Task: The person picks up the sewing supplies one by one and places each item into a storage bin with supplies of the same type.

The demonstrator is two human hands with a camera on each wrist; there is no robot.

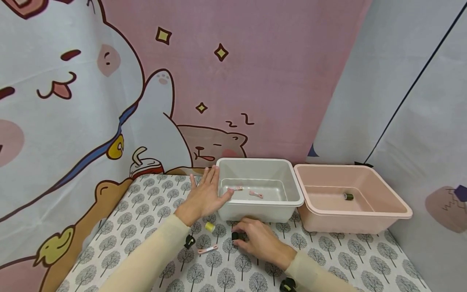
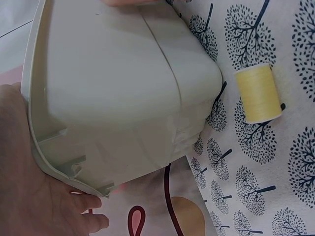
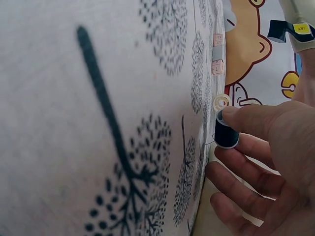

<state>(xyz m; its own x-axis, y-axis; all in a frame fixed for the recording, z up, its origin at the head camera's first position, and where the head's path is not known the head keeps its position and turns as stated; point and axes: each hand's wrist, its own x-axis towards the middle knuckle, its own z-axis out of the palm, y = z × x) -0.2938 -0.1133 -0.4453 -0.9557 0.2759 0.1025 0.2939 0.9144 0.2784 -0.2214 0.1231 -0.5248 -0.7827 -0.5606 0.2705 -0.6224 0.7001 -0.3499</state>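
Observation:
My right hand (image 1: 260, 239) is low over the cloth in front of the white bin (image 1: 260, 211). Its thumb and forefinger pinch a dark spool of thread (image 3: 227, 133), while the other fingers curve loosely below it in the right wrist view. My left hand (image 1: 206, 196) lies against the white bin's left rim, fingers extended, with the thumb over the edge. Inside that bin are two small pink items (image 1: 256, 194). A yellow spool of thread (image 2: 258, 93) lies on the cloth between my hands, near a slim pink-and-white item (image 1: 208, 249).
A pink bin (image 1: 350, 225) stands right beside the white one, with a dark green spool (image 1: 348, 196) on its floor. Tree-printed cloth (image 1: 226, 278) covers the table. Behind it hangs a cartoon-printed curtain (image 1: 270, 81).

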